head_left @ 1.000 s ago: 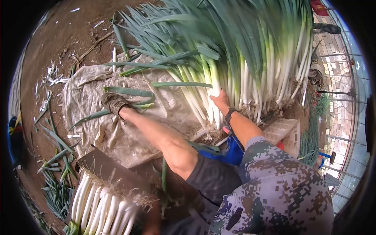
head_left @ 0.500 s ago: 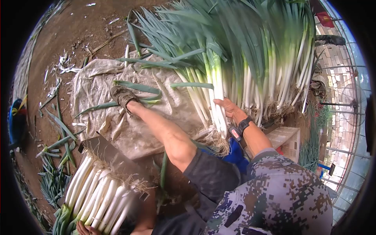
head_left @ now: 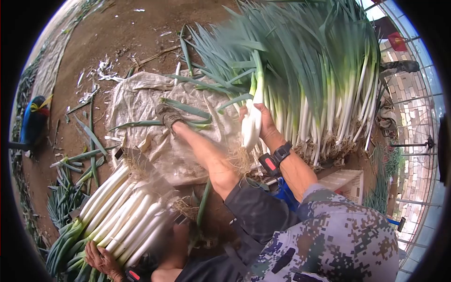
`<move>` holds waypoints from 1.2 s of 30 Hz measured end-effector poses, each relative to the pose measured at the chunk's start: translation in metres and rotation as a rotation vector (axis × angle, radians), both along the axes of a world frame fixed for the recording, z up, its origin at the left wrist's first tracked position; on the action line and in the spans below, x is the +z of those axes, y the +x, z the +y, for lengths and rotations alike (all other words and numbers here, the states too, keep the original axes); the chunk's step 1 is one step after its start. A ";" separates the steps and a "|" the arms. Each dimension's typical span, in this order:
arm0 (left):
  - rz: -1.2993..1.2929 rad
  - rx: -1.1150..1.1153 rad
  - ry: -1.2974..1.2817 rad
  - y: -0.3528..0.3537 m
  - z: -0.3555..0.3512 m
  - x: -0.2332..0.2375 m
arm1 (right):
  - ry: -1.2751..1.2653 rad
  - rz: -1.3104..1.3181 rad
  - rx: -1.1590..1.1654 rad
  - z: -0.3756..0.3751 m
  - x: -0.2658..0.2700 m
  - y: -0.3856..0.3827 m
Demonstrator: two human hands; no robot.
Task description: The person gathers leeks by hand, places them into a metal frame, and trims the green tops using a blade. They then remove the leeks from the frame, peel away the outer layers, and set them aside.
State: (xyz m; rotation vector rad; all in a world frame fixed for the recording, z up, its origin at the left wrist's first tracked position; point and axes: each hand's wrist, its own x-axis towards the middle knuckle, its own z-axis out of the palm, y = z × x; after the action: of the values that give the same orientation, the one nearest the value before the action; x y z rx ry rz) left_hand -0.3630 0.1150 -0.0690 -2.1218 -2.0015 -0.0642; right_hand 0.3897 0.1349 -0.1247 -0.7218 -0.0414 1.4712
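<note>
My right hand (head_left: 263,121) is closed around the white stalks of a few green onions (head_left: 252,124), their shaggy roots hanging over my knee and their leaves pointing away. Beside it leans a large heap of green onions (head_left: 305,89), leaves up and roots down. At lower left, my left hand (head_left: 102,261) lies with its fingers extended across a bundle of cleaner green onions (head_left: 124,211). That bundle rests slantwise, its roots at the upper end against a dark metal plate, partly blurred.
A pale woven sheet (head_left: 136,103) lies on the dirt under my shoe (head_left: 168,115). Loose leaves (head_left: 91,136) are scattered at left. A plastic crate (head_left: 350,183) stands at right, near a wire mesh and brick paving (head_left: 416,136). A blue object (head_left: 34,120) is at far left.
My right hand has lifted the green onions slightly up and left, and their roots have swung toward my knee. More of my left hand shows on the bundle. The view has shifted a little.
</note>
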 end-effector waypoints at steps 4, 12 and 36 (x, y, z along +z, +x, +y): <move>-0.001 -0.007 0.036 0.009 0.001 0.001 | -0.019 0.280 -0.049 -0.022 0.074 -0.072; -1.064 0.239 0.109 0.006 0.006 0.009 | -0.094 0.220 0.090 -0.104 0.152 -0.192; -1.939 0.278 0.477 0.203 -0.063 0.156 | 0.055 -0.359 0.430 -0.138 0.235 -0.303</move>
State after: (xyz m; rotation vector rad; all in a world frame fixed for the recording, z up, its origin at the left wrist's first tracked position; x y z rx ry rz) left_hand -0.1601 0.0518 0.0868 -1.0927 -2.1964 -2.9698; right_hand 0.0864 -0.0027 0.1099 -0.9652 -0.5389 1.7180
